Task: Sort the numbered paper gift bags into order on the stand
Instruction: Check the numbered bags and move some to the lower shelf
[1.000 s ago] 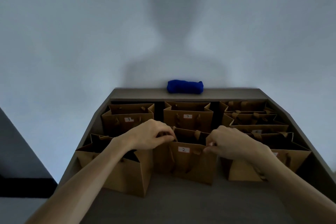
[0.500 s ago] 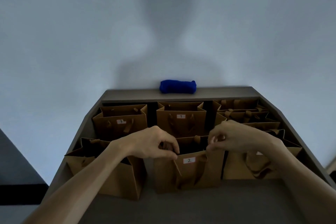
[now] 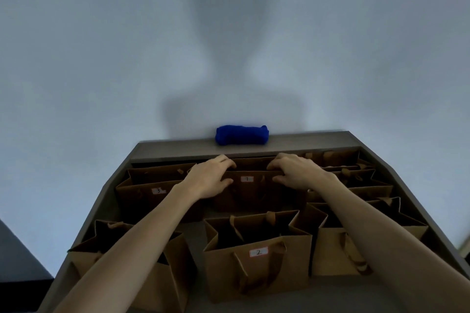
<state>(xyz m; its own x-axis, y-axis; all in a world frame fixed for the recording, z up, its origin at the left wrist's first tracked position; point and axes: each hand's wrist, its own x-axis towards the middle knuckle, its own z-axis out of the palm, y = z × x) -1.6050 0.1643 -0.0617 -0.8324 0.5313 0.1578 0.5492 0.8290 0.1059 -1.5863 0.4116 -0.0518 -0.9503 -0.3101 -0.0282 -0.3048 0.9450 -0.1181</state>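
The bag numbered 1 stands upright in the middle of the back row of the stand, and both hands are on its open top edge; the left hand closes its grip over the left corner of the rim, thumb on the front face and fingers curled over the top, while the right hand does the same at the right corner, so each grip holds that bag's rim rather than its handles; the label is hard to read but looks like a 1.

Just left of the left grip stands the bag numbered 3, in the same back row; right of the right grip a cluster of further bags crowds together, their numbers hidden; nearer the person than both grips, the bag numbered 2 sits in the front row, free of any hand, with an unnumbered-looking bag to its left under the left forearm and another to its right; beyond the grips a rolled blue cloth lies on the back ledge.

The step in hand appears to be taking hold of bag 1 to move it; the next move probably calls for a straight lift clear of its neighbours, keeping the rim from buckling; since 3 occupies the left back place, a slot has to be freed or chosen before bag 1 is set down.
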